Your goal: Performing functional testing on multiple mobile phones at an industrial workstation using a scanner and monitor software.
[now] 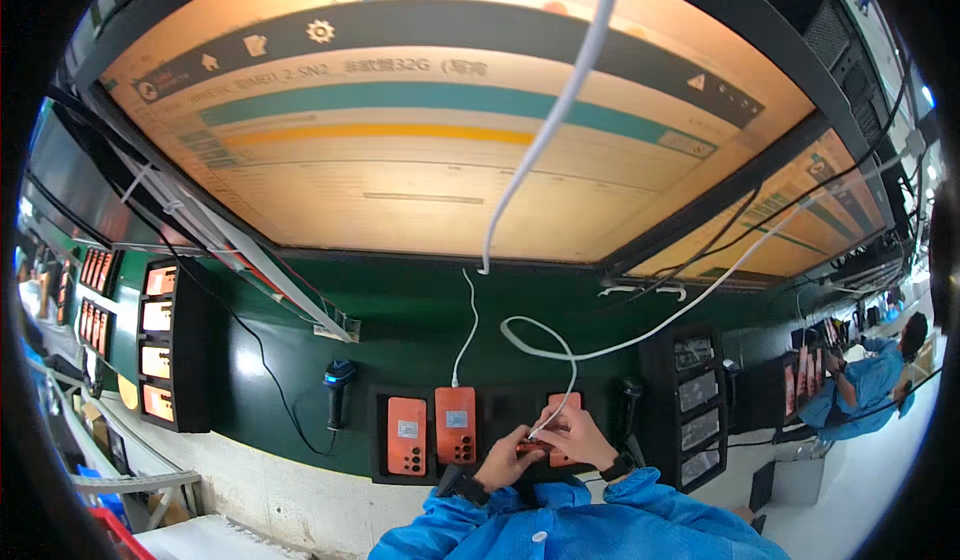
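Observation:
My left hand (503, 462) is closed around the end of an orange-red phone (532, 447), which my fingers mostly cover. Against it, my right hand (582, 440) pinches the end of a white cable (556, 409); whether the plug sits in the phone is hidden. Partly under my right hand lies another orange-red phone (564, 400) in a black tray (377, 422). To the left in that tray rest two more: a labelled phone (407, 430) without a cable, and a labelled phone (456, 430) with a white cable (466, 345) at its far end.
A big monitor (420, 175) hangs over the green bench (280, 320), beside a second screen (770, 220). Left of the tray lies a handheld scanner (338, 395). Black racks stand left (192, 360) and right (684, 405). A co-worker in blue (855, 390) is at far right.

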`<state>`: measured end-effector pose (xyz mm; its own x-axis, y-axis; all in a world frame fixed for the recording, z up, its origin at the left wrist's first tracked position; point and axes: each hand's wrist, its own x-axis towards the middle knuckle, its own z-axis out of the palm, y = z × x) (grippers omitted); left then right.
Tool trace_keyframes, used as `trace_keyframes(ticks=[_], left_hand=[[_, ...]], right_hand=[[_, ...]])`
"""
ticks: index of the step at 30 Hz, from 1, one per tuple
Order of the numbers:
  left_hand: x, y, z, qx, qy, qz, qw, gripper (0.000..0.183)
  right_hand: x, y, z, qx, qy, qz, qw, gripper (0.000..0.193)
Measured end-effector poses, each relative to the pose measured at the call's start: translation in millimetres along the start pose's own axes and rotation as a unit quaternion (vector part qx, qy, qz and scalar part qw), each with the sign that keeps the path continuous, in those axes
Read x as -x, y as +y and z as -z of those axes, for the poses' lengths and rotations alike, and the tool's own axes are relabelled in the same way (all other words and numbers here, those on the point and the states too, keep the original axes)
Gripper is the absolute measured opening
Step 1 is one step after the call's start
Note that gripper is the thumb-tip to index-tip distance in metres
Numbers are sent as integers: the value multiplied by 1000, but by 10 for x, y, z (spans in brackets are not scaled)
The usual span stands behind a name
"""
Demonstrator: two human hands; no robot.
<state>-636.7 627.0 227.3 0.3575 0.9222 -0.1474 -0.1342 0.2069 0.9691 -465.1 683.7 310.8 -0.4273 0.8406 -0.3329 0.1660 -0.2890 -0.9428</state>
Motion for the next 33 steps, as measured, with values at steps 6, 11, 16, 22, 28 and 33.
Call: trace_keyframes(ticks=[6,11,16,22,28,33], left_hand=[[25,64,19,-5,-8,-4,1000,23],[56,-71,4,-9,-18,-37,999,23],[65,-113,-53,-7,-6,-32,999,30],[17,-240,-62,12,-26,-35,999,25],[-275,-479,-118,-18,184,68,980,37],[-392,-286,-116,-176,298,26,938,62]], right_hand=[[108,-109,-48,133,-1,-3,991,19],[160,-143,-30,185,-13,46,982,16],[245,-149,-123,365,-9,147,919,21],[265,-144,-60,417,30,129,899,16],[277,491,-34,216,242,112,939,21],[1528,1705,-44,109,363,-30,925,19]])
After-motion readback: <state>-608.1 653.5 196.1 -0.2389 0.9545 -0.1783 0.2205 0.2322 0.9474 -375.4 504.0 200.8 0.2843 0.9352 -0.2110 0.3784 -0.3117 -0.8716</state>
